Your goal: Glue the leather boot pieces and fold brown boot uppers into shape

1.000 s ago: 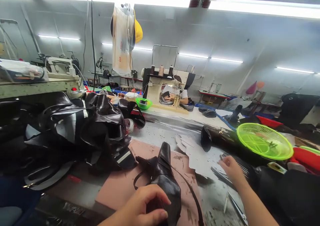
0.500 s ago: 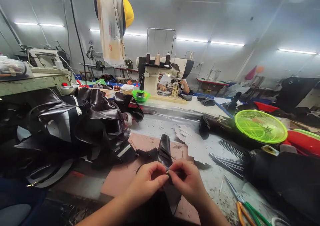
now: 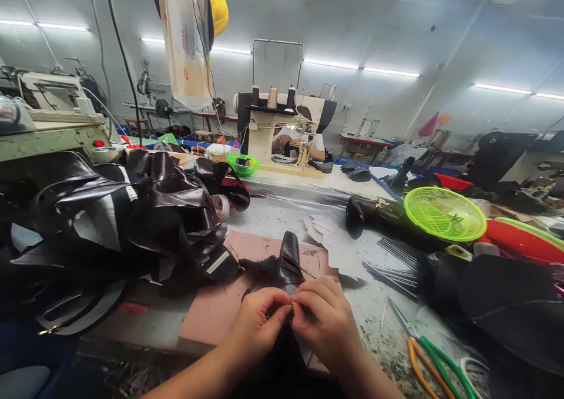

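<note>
My left hand (image 3: 263, 318) and my right hand (image 3: 324, 312) meet fingertip to fingertip at the lower middle. Both are closed in a pinch on something tiny, too small to make out. Beneath them lies a shiny black leather boot upper (image 3: 289, 264), its narrow end pointing away from me and its near part hidden by my hands. The leather rests on a pink board (image 3: 207, 311). Scissors (image 3: 412, 334) with orange and green handles lie right of my right hand, beside a thin white stick (image 3: 383, 311).
Black leather pieces (image 3: 154, 205) are heaped at left. Behind the board stands a sewing machine (image 3: 259, 134) with a co-worker (image 3: 315, 146) beyond it. At right are a green basket (image 3: 408, 211), grey strips (image 3: 396, 270), pale sheets (image 3: 341, 246) and dark material (image 3: 515, 305).
My right hand has come from the grey strips on the right to join my left hand over the leather. Both now pinch together. The view has shifted, showing the scissors' handles.
</note>
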Demonstrator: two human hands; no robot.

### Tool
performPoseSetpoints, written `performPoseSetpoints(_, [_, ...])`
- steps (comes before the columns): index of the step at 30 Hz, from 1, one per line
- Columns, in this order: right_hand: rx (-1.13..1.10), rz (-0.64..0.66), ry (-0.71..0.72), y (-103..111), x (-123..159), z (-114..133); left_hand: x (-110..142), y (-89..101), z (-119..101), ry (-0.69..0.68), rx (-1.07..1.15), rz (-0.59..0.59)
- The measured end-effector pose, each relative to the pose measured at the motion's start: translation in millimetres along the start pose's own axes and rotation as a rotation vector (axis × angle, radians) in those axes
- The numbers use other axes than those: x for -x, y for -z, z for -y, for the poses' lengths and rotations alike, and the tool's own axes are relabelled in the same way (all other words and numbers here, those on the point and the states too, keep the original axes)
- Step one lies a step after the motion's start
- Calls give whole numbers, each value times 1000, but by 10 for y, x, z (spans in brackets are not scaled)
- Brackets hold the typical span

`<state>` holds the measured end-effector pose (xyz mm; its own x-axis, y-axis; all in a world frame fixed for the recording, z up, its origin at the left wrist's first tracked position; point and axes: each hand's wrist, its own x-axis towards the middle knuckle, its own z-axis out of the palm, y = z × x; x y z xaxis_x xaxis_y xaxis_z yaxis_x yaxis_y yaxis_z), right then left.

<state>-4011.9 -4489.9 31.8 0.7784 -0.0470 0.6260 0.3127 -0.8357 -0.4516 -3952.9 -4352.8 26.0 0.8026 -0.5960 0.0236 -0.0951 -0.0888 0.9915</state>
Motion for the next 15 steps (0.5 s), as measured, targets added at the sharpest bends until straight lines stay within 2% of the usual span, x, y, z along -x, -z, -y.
performPoseSetpoints(1, [-17, -51, -21, -32, 22, 18, 11, 2, -6, -4, 4, 0])
performPoseSetpoints(3, [-184, -117, -197, -64, 50, 42, 22, 9, -12, 37, 63, 20])
performPoseSetpoints(6, [-748, -164, -611, 29, 98, 17, 3, 67, 4, 197, 258, 69])
performPoseSetpoints(8, [-1112, -169, -764, 196, 197, -49, -22, 161, 24, 303, 406, 46])
performPoseSetpoints(9, [-1219, -146, -802, 302, 279, -97, -33, 226, 34, 341, 465, 18])
performPoseSetpoints(11, [-1253, -11, -902, 527, 500, -210, -51, 383, 52, 373, 538, -32])
performPoseSetpoints(13, [-1121, 296, -1039, 715, 746, -319, -68, 555, 73, 371, 582, -83])
performPoseSetpoints(15, [-918, 658, -999, 803, 934, -384, -103, 707, 108, 360, 619, -155])
